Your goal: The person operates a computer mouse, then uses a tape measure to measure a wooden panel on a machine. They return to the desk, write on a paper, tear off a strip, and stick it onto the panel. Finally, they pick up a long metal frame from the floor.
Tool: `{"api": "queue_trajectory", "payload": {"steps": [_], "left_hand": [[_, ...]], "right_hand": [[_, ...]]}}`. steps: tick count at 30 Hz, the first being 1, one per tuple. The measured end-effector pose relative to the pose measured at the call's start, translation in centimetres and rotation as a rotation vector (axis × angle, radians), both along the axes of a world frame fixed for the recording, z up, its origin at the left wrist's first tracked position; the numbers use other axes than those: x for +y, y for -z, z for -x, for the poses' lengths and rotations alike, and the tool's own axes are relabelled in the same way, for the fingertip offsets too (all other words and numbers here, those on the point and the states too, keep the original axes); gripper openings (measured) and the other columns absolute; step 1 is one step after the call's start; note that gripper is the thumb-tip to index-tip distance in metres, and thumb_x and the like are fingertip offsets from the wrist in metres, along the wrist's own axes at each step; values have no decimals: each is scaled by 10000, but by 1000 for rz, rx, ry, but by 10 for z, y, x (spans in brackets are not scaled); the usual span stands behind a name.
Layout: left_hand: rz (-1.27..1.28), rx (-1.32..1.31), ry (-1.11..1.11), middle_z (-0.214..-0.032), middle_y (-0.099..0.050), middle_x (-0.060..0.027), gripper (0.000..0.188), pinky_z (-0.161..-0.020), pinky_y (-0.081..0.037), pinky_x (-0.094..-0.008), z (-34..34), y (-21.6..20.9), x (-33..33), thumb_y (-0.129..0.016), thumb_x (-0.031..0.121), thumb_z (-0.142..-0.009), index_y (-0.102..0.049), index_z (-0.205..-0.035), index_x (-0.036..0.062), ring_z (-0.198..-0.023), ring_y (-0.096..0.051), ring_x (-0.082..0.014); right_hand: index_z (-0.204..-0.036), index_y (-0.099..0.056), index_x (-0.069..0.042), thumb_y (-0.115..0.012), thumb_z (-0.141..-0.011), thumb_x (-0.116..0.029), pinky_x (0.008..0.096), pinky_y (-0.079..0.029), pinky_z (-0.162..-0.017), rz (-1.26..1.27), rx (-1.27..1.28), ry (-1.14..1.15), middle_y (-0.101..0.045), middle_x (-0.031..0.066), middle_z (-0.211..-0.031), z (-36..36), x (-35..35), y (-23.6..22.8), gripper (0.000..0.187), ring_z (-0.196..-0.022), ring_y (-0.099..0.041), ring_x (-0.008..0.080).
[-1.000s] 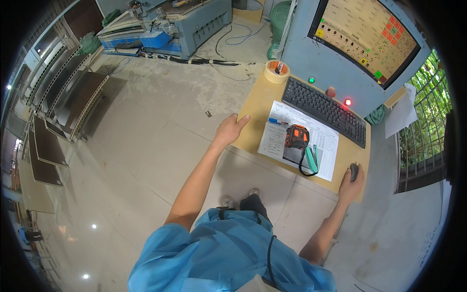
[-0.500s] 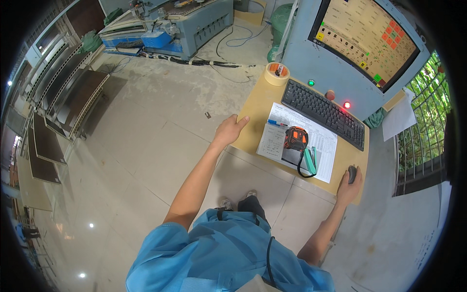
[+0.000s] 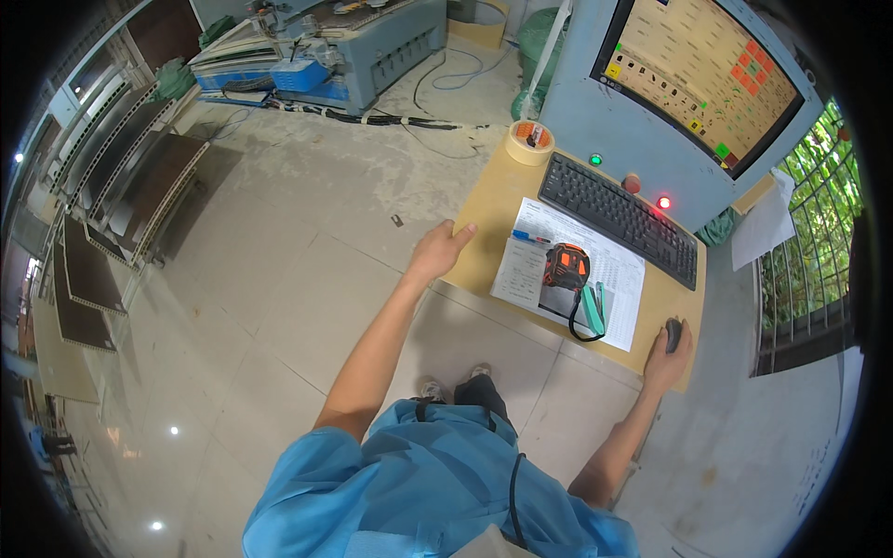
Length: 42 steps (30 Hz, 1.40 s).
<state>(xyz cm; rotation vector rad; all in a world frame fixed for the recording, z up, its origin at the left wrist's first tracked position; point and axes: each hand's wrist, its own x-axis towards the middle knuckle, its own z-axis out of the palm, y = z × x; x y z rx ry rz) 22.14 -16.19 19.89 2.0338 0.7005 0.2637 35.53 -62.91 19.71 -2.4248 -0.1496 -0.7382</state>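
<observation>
My right hand [image 3: 666, 362] is closed over a dark computer mouse [image 3: 673, 335] at the right end of a tan desk board [image 3: 482, 251]. With its thumb on top, my left hand [image 3: 439, 252] grips the board's left edge; the fingers below are partly hidden. Between my hands, printed sheets [image 3: 625, 296] lie on the board. On them rest an orange and black tape measure [image 3: 566, 267] with a black strap, a green-handled tool [image 3: 593, 314] and a blue pen [image 3: 531, 237]. A black keyboard [image 3: 619, 217] sits behind the papers.
A roll of tape [image 3: 529, 142] stands at the board's far left corner. Behind rises a blue-grey cabinet with a lit screen [image 3: 702, 79] and lamp buttons. A blue machine [image 3: 363, 70] stands far off, cables [image 3: 372, 119] along its base. Panels fill a rack [image 3: 139, 186] at left.
</observation>
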Motion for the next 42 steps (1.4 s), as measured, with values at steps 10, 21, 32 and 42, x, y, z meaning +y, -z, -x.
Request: {"api": "queue_trajectory", "payload": {"steps": [10,21,32,42], "left_hand": [[25,9,13,-996,-729,-276,726,-867,-528,-437,-1,-3,0,-556,604,-1005,-655,-1100,-109,-970,-719,-373],[38,7,18,-1018,-731,-282,731,-889,-529,-435,1,-5,-1,-556,608,-1002,-654,-1118,-107,-998,-720,-379],[18,21,19,-1038,-732,-280,733,-903,-525,-429,0,-3,0,-550,609,-1005,-659,-1139,-104,-1019,-717,-374],[19,-7,11,-1004,-734,-273,712,-881,-530,-434,-2,3,1,-564,597,-1006,-660,-1097,-103,-977,-723,-366]], "right_hand": [[-1432,-592,-81,-689,-964,-223,460,-462,-1083,3,14,9,-584,207,-1432,0,0,-1,498,-1300,-572,397],[-1433,-589,-83,-688,-966,-220,456,-462,-1081,12,17,15,-588,200,-1428,0,-1,0,496,-1297,-573,396],[-1424,-594,-74,-695,-961,-209,460,-463,-1079,6,15,18,-589,200,-1425,1,0,-2,493,-1288,-578,398],[-1415,-600,-66,-695,-964,-203,455,-464,-1077,-2,5,11,-597,202,-1414,2,1,-2,481,-1282,-582,396]]}}
